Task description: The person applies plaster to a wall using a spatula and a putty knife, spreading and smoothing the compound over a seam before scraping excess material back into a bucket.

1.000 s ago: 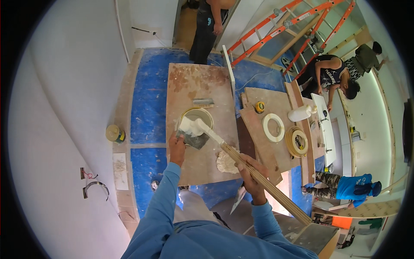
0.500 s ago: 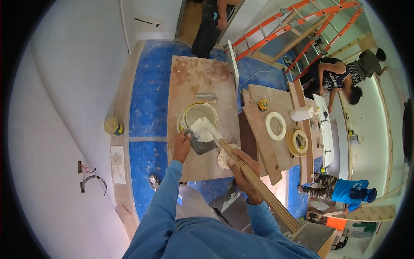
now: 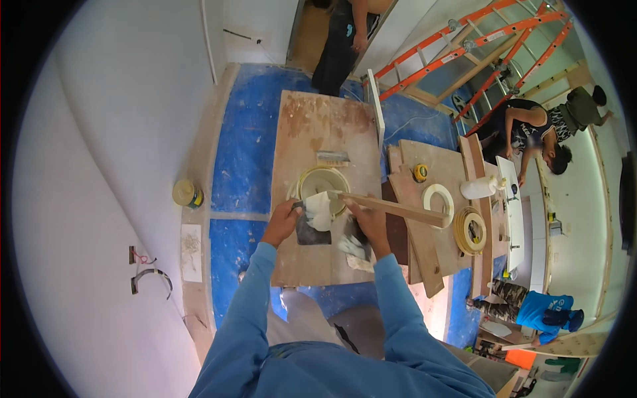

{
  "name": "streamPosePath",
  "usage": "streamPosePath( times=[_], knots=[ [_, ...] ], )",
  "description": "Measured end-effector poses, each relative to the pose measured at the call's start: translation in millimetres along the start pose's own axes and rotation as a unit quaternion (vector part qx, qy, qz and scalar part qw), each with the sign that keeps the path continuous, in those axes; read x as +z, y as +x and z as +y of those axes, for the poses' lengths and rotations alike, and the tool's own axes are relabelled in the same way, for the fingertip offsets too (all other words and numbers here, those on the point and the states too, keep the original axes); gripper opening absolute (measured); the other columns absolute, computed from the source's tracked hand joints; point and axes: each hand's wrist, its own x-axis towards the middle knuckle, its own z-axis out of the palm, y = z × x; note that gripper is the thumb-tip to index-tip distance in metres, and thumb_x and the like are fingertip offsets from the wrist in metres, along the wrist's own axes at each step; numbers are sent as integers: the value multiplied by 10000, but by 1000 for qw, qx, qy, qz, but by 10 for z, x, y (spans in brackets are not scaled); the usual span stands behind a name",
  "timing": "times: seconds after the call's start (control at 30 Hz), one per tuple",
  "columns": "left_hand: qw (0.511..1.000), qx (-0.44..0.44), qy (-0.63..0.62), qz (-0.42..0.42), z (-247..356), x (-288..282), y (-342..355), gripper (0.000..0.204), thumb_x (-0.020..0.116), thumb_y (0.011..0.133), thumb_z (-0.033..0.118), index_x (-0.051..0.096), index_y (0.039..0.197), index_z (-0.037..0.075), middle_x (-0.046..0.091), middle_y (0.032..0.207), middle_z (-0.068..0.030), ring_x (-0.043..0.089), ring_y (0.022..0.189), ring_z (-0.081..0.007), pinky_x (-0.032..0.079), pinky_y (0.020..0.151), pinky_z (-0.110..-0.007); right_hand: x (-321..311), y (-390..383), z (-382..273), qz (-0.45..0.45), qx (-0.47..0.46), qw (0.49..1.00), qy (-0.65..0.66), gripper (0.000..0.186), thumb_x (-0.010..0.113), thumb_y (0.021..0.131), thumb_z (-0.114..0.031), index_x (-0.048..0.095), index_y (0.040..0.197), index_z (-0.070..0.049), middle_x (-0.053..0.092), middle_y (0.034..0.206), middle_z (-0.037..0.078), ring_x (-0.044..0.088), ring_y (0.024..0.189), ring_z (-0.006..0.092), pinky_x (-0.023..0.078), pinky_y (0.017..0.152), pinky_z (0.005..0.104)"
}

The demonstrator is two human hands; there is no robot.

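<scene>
My left hand [image 3: 282, 223] grips a dark square putty scraper [image 3: 313, 235] by its edge. A thick mass of white putty [image 3: 318, 211] lies on it, at the near rim of a round putty can [image 3: 325, 180]. In my right hand [image 3: 369, 221] is a wooden strip [image 3: 405, 207], its left end against the putty and its free end pointing right. A blurred dark, white-smeared blade [image 3: 355, 247] shows beneath the right hand; whether that hand also holds it, I cannot tell. Beyond the can lies a wide putty knife [image 3: 332, 158].
Everything sits on a stained board table [image 3: 325, 126]. To its right are planks [image 3: 434, 284], a yellow tape measure [image 3: 420, 172], tape rolls [image 3: 438, 203] and a white bottle [image 3: 479, 187]. An orange ladder [image 3: 464, 48] and several people stand around. Blue sheeting [image 3: 242, 152] covers the floor.
The wooden strip has swung from pointing down toward my body to pointing rightward across the table. My right hand has moved up and left. The view has shifted slightly.
</scene>
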Motion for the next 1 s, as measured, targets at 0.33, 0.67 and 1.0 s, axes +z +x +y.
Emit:
streamPosePath(
  times=[0.33, 0.67, 1.0],
  knots=[
    [940, 239, 233, 63, 1253, -352, -18, 281, 580, 844, -25, 662, 1097, 66, 697, 926, -187, 679, 817, -358, 537, 679, -389, -646, -1608, 691, -165, 539, 735, 377, 985, 347, 740, -930, 637, 724, 12, 634, 704, 173, 432, 389, 163, 388, 371, 307],
    [943, 247, 194, 111, 573, -15, -207, 399, 510, 806, -137, 662, 1124, 51, 700, 1086, -183, 696, 984, -336, 565, 810, -380, -493, -2403, 970, -19, 561, 685, 464, 526, 693, 895, -458, 644, 1070, 35, 673, 996, 149, 669, 751, 229, 563, 639, 361],
    [965, 139, 93, 203, 414, 33, -441, 234, 549, 944, 27, 666, 1145, -1, 722, 1054, -160, 703, 958, -233, 530, 841, -327, -674, -1237, -67, -266, 175, 933, 170, 294, 693, 878, -171, 664, 1106, 12, 690, 921, 104, 650, 827, 216, 508, 773, 334]
  ],
)
